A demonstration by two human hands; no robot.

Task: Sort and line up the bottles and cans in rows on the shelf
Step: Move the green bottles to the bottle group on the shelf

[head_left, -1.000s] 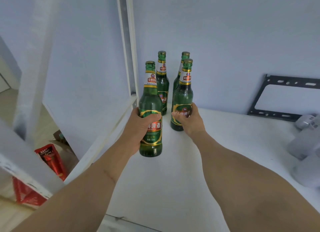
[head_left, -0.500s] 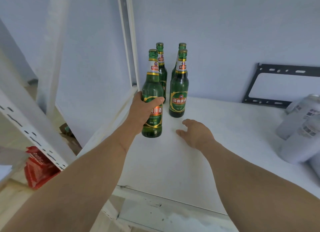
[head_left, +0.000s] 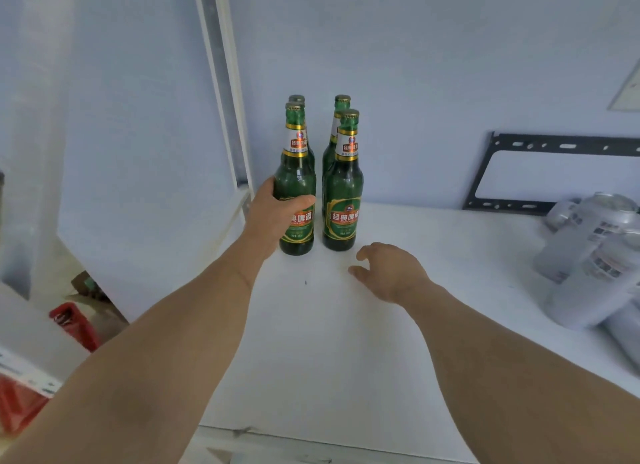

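Observation:
Several green beer bottles stand upright in two short rows at the back left of the white shelf (head_left: 346,342). My left hand (head_left: 273,214) grips the front left bottle (head_left: 297,173), which stands on the shelf right in front of another bottle (head_left: 297,99) that it mostly hides. The front right bottle (head_left: 343,200) stands beside it, with a fourth bottle (head_left: 341,110) behind. My right hand (head_left: 388,269) hovers low over the shelf just in front of the front right bottle, fingers relaxed and holding nothing.
Silver cans (head_left: 588,256) lie in a pile at the shelf's right edge. A black metal bracket (head_left: 498,173) leans against the back wall. A white shelf upright (head_left: 225,83) rises left of the bottles. Red crates (head_left: 74,323) sit on the floor below left.
My left hand has carried its bottle back and set it in line beside the front right bottle. My right hand let go of the front right bottle and drew back.

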